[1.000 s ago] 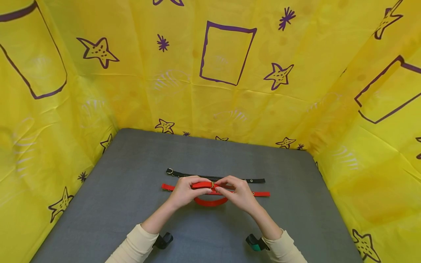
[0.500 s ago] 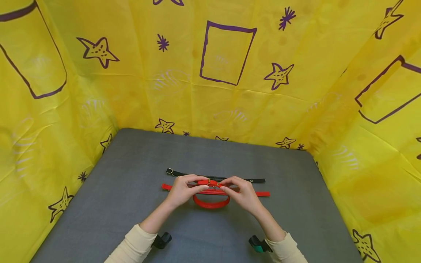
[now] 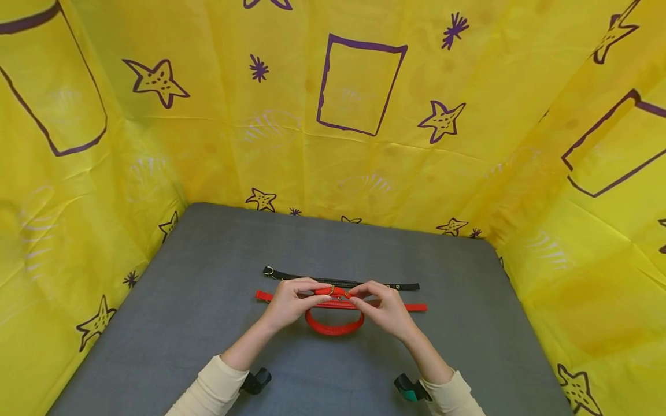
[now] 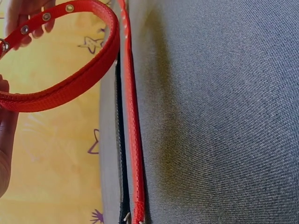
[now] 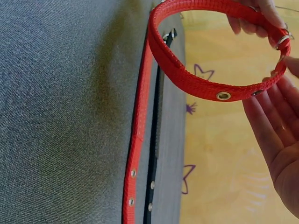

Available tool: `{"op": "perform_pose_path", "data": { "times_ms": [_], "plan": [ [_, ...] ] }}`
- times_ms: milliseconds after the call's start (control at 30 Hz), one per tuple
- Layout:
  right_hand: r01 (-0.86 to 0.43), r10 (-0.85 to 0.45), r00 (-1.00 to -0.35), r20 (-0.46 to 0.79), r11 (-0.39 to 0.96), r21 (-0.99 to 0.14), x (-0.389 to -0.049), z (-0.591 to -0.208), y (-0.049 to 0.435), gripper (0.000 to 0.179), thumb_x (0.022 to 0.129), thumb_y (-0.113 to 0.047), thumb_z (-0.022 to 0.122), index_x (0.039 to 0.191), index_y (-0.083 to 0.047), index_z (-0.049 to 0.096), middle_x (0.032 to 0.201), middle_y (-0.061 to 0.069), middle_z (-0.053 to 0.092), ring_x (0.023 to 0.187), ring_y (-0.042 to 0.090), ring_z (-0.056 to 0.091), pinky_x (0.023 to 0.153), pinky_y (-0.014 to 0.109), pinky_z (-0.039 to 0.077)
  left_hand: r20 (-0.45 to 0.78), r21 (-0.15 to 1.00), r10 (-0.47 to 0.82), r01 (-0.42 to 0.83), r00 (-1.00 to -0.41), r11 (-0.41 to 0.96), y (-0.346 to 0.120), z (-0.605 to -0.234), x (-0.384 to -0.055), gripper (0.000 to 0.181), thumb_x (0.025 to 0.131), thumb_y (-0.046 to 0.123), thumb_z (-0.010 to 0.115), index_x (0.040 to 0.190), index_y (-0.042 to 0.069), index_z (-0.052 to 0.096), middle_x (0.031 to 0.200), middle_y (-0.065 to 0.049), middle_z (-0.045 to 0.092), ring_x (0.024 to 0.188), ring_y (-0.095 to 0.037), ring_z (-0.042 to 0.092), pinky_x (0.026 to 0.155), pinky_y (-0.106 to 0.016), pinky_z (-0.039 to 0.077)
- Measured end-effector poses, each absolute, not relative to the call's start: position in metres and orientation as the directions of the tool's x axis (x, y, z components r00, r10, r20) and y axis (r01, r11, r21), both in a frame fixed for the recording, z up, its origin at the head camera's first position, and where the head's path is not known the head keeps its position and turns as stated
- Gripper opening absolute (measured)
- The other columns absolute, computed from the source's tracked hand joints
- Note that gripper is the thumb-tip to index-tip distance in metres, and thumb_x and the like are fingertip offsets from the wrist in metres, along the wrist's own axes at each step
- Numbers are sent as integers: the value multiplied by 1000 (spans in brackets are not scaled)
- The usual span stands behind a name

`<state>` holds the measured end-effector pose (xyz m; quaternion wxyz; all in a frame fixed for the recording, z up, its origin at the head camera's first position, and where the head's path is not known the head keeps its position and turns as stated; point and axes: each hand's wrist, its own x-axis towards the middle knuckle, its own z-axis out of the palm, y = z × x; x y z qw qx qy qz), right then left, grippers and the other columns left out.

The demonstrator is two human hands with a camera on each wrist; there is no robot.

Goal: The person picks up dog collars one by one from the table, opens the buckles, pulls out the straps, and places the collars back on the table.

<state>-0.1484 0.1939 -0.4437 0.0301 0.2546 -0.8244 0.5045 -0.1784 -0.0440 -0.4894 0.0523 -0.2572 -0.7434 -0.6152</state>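
Note:
A red collar (image 3: 335, 330) bent into a loop is held up between both hands, its lower curve hanging toward the person. My left hand (image 3: 288, 301) pinches it beside the metal buckle (image 3: 332, 289). On the other side, the fingers and thumb of my right hand (image 3: 386, 306) pinch the strap; metal eyelets (image 5: 223, 95) dot the band in the right wrist view. Behind the loop a second red collar (image 3: 416, 307) lies stretched out flat. Beyond that one lies a black collar (image 3: 286, 276) with a metal ring at its left end, partly hidden by the hands.
The collars lie on a grey cloth-covered table (image 3: 218, 242). Yellow fabric walls (image 3: 291, 156) printed with starfish and outlined shapes rise at the back and both sides. Dark straps (image 3: 411, 388) hang under the sleeves.
Both hands have drawn slightly apart, the right one shifting right. The buckle has moved a little left, more strap shows between the fingers, and the loop hangs slightly lower.

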Motion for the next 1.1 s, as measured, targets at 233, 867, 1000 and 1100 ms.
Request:
{"op": "perform_pose_path", "data": {
  "times_ms": [233,867,1000,1100],
  "plan": [
    [-493,-416,-842,343,337,-802,-159,-460,192,20,88,-6,72,108,-7,70,102,5,69,91,16,66,76,34,57,433,862,349,495,-831,109,-41,-484,-175,25,77,2,80,102,2,76,92,-7,73,77,-12,67,63,-28,57],
    [-464,-431,-853,296,365,-807,-162,-461,189,16,88,-22,74,103,-15,73,98,-3,70,88,13,68,79,34,57,524,783,399,610,-752,123,-37,-454,-160,23,75,-2,80,98,-4,75,87,-12,72,65,-13,59,53,-24,48],
    [-495,-444,-836,321,359,-792,-164,-467,193,17,89,-24,73,104,-16,73,98,-5,69,88,16,69,79,36,57,508,794,403,595,-762,125,-36,-455,-160,23,75,-3,79,98,-4,75,86,-13,71,66,-15,62,54,-26,51],
    [-519,-444,-827,345,368,-771,-164,-469,195,16,88,-20,73,103,-16,73,98,-6,69,88,14,69,78,34,57,485,810,394,571,-781,135,-37,-455,-160,23,76,-3,79,98,-3,75,87,-13,72,70,-18,66,60,-29,56]
  ]
}}
